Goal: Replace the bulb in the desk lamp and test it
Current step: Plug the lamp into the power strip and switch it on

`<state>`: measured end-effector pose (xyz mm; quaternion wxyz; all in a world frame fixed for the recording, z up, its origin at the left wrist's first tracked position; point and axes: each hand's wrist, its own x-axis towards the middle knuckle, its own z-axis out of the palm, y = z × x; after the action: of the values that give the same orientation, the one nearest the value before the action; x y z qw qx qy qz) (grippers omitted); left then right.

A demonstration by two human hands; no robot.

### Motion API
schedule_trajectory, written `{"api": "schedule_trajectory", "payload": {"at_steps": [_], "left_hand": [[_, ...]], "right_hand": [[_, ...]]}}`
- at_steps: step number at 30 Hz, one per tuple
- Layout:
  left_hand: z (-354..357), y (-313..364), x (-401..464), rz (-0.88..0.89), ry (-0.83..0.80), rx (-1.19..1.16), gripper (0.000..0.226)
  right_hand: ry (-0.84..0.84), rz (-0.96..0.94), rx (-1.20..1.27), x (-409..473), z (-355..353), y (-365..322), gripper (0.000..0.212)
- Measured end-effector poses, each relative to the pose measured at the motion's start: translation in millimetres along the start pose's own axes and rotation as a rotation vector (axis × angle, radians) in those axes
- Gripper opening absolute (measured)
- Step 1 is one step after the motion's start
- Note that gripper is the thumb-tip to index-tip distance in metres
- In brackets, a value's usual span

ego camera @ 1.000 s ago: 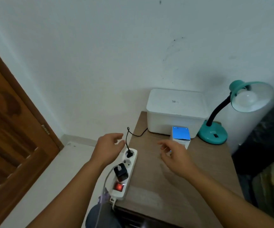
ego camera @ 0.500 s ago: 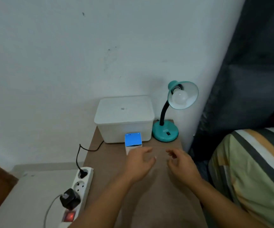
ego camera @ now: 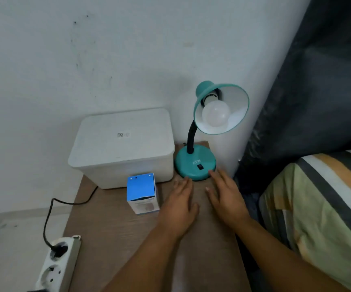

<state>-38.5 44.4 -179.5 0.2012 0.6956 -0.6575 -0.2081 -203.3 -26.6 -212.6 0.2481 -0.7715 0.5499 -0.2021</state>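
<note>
Reaching forward over the brown wooden table (ego camera: pixel 115 232), both hands lie flat with fingers straight and holding nothing. The left hand (ego camera: pixel 178 204) sits near the middle of the surface, its fingertips just short of the teal desk lamp (ego camera: pixel 195 164); the right hand (ego camera: pixel 226 196) lies beside it toward the right edge, its fingertips at the front rim of the lamp's round base, though actual contact cannot be told. The lamp stands at the far right corner, its black neck curving up to a teal shade that tilts toward the camera, with a white bulb (ego camera: pixel 215 114) seated in the socket and unlit. A blue-topped bulb box (ego camera: pixel 142 193) stands upright just left of the left hand, in front of a white lidded container (ego camera: pixel 122 146) that fills the far left corner against the wall. A black cord (ego camera: pixel 48 216) runs off the left edge down to a white power strip (ego camera: pixel 60 264) at the near left corner. A striped cushion (ego camera: pixel 317 207) lies off the right edge.
</note>
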Motion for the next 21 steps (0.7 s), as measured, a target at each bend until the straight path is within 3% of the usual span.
{"api": "schedule_trajectory", "payload": {"at_steps": [12,21], "left_hand": [[34.1,-25.7,27.7,0.072,0.028,0.230,0.093],[31.7,-21.3,26.5,0.071,0.028,0.231,0.104]], "right_hand": [[0.000,-0.224,-0.158,35.8,18.3,19.7,0.064],[-0.010,-0.222,-0.175,35.1,17.9,17.8,0.065]]}}
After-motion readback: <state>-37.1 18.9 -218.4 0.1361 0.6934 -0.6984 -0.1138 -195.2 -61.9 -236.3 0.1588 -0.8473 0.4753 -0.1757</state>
